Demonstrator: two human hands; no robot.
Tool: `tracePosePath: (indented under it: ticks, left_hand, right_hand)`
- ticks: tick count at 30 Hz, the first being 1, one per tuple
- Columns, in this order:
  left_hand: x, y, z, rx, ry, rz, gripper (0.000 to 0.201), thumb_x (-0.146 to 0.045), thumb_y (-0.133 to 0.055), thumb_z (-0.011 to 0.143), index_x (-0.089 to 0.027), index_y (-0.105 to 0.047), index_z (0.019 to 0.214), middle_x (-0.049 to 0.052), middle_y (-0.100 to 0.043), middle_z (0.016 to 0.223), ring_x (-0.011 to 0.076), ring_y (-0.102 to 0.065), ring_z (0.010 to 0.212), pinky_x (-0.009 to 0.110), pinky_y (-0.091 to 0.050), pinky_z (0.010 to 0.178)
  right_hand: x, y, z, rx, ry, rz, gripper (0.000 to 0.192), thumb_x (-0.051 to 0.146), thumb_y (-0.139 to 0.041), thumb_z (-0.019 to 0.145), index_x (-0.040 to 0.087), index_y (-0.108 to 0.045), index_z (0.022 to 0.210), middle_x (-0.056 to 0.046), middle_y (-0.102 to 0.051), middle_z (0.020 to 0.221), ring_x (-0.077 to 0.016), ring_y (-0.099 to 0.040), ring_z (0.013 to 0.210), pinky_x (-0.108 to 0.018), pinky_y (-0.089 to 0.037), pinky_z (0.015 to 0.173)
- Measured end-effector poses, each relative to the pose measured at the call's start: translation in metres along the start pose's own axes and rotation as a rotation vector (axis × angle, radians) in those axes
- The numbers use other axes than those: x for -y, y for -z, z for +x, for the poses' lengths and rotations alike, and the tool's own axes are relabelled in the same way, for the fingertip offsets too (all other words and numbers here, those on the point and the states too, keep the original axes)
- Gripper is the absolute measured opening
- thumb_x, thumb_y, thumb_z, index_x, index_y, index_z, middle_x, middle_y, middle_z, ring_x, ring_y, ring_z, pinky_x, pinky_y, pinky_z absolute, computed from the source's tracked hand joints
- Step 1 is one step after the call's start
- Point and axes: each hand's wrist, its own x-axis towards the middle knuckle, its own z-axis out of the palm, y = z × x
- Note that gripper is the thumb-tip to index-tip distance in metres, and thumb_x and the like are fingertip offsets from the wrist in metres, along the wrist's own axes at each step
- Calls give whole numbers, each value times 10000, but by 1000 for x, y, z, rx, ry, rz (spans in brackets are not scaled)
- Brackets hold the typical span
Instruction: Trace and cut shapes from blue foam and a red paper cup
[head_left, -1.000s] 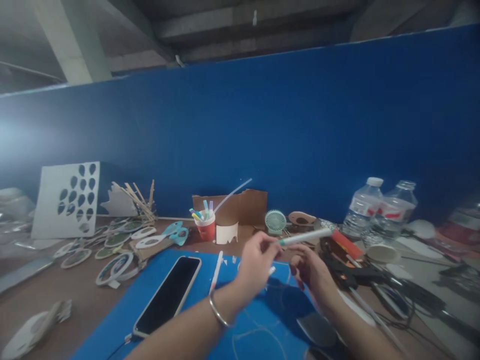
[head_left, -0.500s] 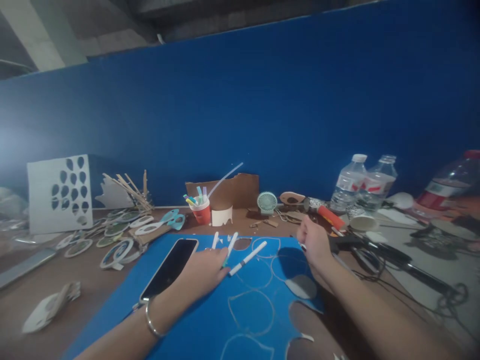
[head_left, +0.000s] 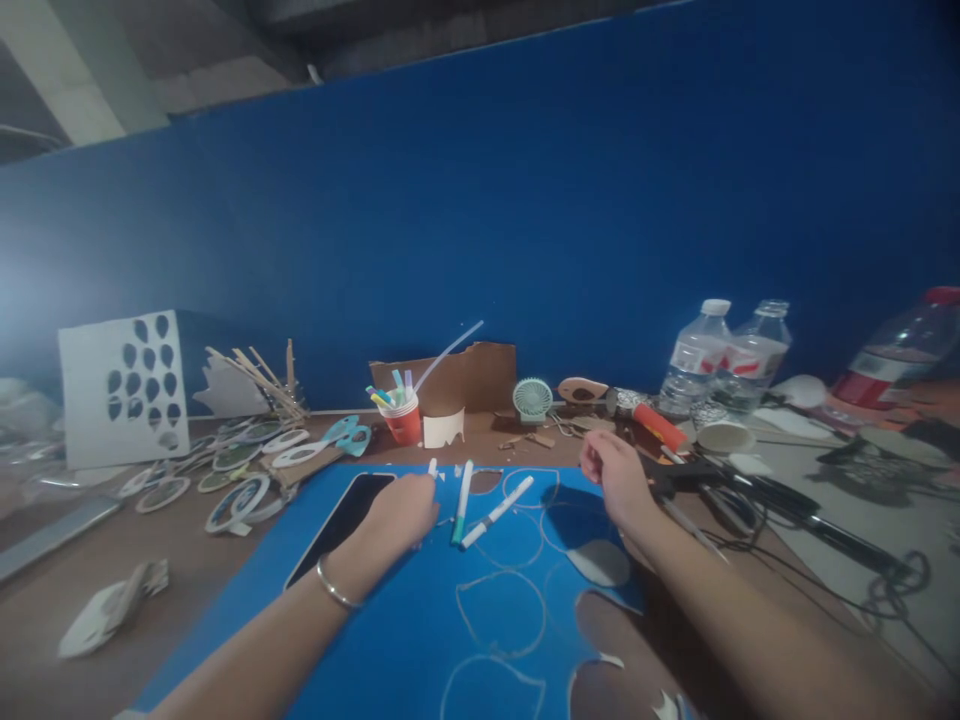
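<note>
My left hand [head_left: 405, 512] is closed over the blue sheet [head_left: 390, 640], fingers curled around a white marker [head_left: 433, 466] whose end sticks out above the knuckles. Just right of it lie a white marker with a teal end [head_left: 462, 503] and a white marker with a grey band [head_left: 496, 514]. A dark-screened phone [head_left: 337, 530] is partly under my left wrist. Above the sheet's far right corner, my right hand [head_left: 615, 478] has curled fingers; whatever they hold is hidden. Leaf-like outlines are drawn on the sheet, and its right edge has cut-out gaps.
A red cup [head_left: 405, 425] of pens stands at the back beside brown cardboard [head_left: 480, 380] and a small green fan [head_left: 533, 400]. Plastic bottles [head_left: 697, 360] and a black cabled tool [head_left: 817, 530] are to the right. Rings [head_left: 236, 505] and teal scissors [head_left: 352, 436] lie left.
My left hand has shifted left and slightly up, uncovering the teal-ended marker and closing over the leftmost one. My right hand has moved slightly left, with its fingers still curled.
</note>
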Motion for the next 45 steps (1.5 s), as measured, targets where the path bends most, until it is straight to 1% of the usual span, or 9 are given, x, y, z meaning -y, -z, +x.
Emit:
tracePosePath:
  ticks: [7, 10, 12, 15, 21, 27, 32, 42, 45]
  left_hand:
    - [-14, 24, 8, -134, -63, -33, 111, -183, -485, 725, -147, -538, 816, 92, -617, 709, 227, -592, 676, 300, -389, 605]
    - [-37, 39, 0, -201, -120, -130, 200, -289, -390, 828, -177, -481, 968, 56, -615, 818, 171, -589, 692, 270, -410, 615]
    - [-59, 42, -7, -171, -242, -365, 214, -345, -387, 844, -202, -467, 981, 34, -609, 886, 131, -582, 655, 239, -422, 576]
    - [-91, 31, -14, 36, -416, -687, 184, -353, -443, 823, -202, -484, 918, 2, -608, 809, 98, -539, 557, 215, -398, 505]
    - [-117, -9, -5, 101, -405, -776, 354, -448, -329, 863, -167, -516, 756, -6, -560, 637, 114, -484, 566, 233, -363, 522]
    - [-121, -32, -9, 102, -484, -738, 348, -426, -320, 876, -169, -502, 729, 15, -538, 721, 132, -425, 639, 269, -314, 596]
    - [-121, -36, -13, 218, -520, -791, 423, -462, -240, 888, -175, -404, 624, -21, -423, 579, 105, -352, 531, 255, -263, 512]
    - [-114, -26, -10, 484, -620, -1024, 472, -558, -269, 848, -167, -386, 610, -29, -378, 560, 78, -321, 504, 224, -270, 479]
    - [-107, -35, -9, 577, -580, -1099, 471, -600, -281, 818, -179, -366, 624, -47, -330, 533, 72, -298, 457, 211, -274, 435]
  right_hand:
    - [9, -7, -4, 147, -67, 14, 253, 276, -575, 726, 171, -488, 513, 65, -429, 402, -61, -363, 369, -199, -225, 377]
    - [17, -22, -14, 299, -170, 18, 165, 247, -698, 625, 140, -596, 552, 22, -528, 418, -99, -470, 399, -220, -321, 415]
    - [23, -34, -23, 349, -200, 82, 208, 234, -756, 557, 144, -657, 717, -28, -650, 625, -154, -585, 592, -250, -413, 535]
    - [33, -48, -31, 294, -180, 254, 261, 408, -641, 695, 177, -633, 815, -45, -657, 821, -184, -594, 793, -302, -446, 686]
    - [47, -46, -26, 66, -129, 517, 259, 457, -526, 783, 220, -479, 688, 53, -513, 614, -114, -535, 638, -292, -453, 692]
    - [47, -43, -28, -26, -358, 737, 483, 422, -531, 785, 197, -229, 482, 97, -214, 368, -79, -220, 343, -228, -279, 366]
    - [54, -39, -30, -4, -387, 776, 516, 416, -474, 801, 199, -141, 472, 95, -139, 344, -80, -80, 333, -232, -146, 332]
    - [67, -30, -30, 456, -63, 731, 535, 477, -350, 846, 192, -105, 466, 82, -62, 380, -83, -47, 328, -246, -138, 346]
    - [81, -8, -17, 400, 234, 482, 516, 506, -231, 874, 195, -91, 487, 85, -23, 389, -80, -17, 320, -233, -124, 333]
